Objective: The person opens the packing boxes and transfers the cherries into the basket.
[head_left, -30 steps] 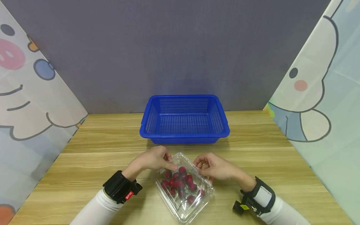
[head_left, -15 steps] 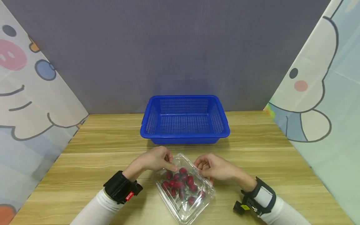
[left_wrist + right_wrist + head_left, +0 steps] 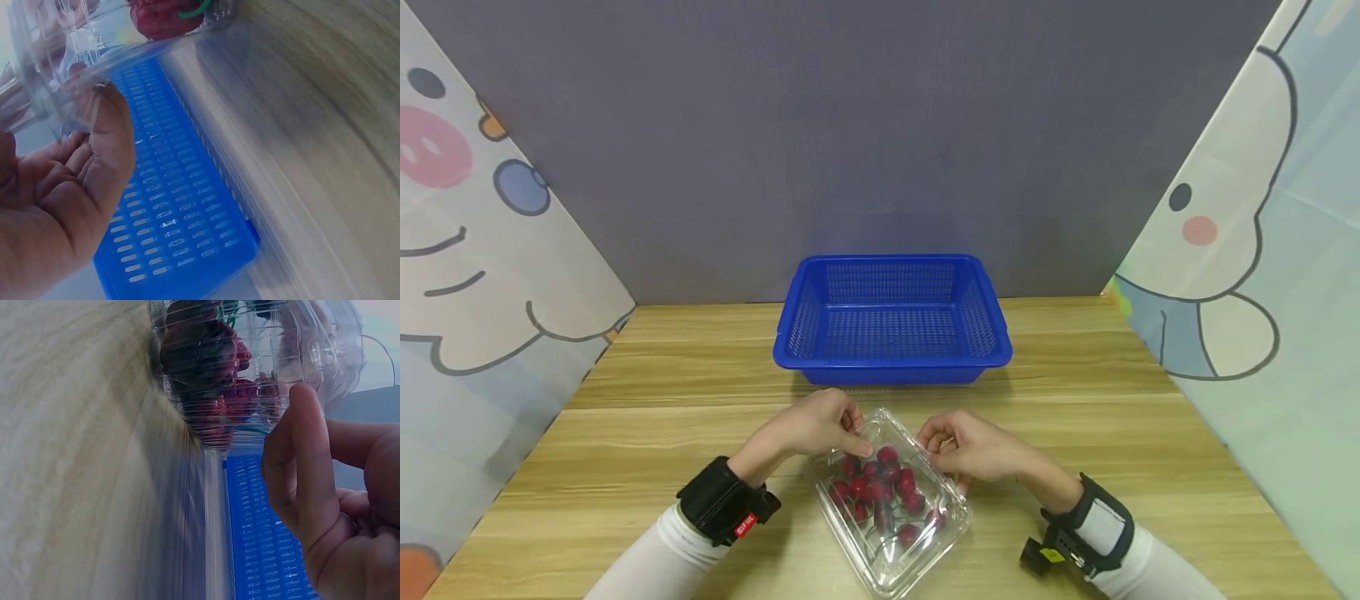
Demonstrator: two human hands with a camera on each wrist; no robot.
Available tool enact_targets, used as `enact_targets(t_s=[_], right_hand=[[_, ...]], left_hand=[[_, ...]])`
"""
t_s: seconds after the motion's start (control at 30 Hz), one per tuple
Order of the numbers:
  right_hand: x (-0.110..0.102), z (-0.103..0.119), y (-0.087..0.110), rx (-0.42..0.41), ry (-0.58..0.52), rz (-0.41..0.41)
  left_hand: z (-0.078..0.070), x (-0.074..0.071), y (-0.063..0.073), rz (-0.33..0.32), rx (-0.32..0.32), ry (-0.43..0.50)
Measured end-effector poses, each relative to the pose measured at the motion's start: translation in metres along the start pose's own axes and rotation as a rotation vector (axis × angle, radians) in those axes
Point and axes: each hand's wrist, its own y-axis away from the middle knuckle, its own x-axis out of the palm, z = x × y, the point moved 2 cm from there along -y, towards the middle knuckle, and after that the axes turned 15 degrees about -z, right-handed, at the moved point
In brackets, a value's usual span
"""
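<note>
A clear plastic clamshell box [image 3: 887, 575] lies turned at an angle on the wooden table, its lid down over several red cherries [image 3: 876, 490]. Green stems show among the cherries [image 3: 200, 356] in the right wrist view. At the box's far left edge my left hand [image 3: 820, 421] pinches the rim, thumb on top of the lid and fingers beneath. My right hand [image 3: 973, 446] grips the rim on the far right side with curled fingers. In the left wrist view my left hand [image 3: 69, 181] has its fingertips at the clear edge, partly hidden behind the plastic.
A blue perforated basket [image 3: 891, 364] stands just behind the box, with nothing inside it. The wooden table [image 3: 685, 375] ends at a grey back wall [image 3: 880, 125]. Cartoon-printed panels [image 3: 1232, 250] slope up at both sides.
</note>
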Motion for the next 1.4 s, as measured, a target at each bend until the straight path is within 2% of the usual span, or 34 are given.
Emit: enact_targets(t_s=[0.37, 0.6, 1.1, 1.4], right_hand=[[0.001, 0.000, 0.001, 0.005, -0.004, -0.005], [0.002, 0.000, 0.002, 0.012, 0.000, 0.000], [0.004, 0.001, 0.002, 0.003, -0.006, 0.015], [0.004, 0.000, 0.002, 0.001, -0.007, 0.016]], left_hand=[[-0.005, -0.001, 0.002, -0.021, -0.041, -0.028], [-0.010, -0.001, 0.001, 0.004, -0.067, 0.000], [-0.008, -0.001, 0.002, 0.027, -0.031, -0.033], [-0.009, -0.001, 0.002, 0.018, -0.027, -0.051]])
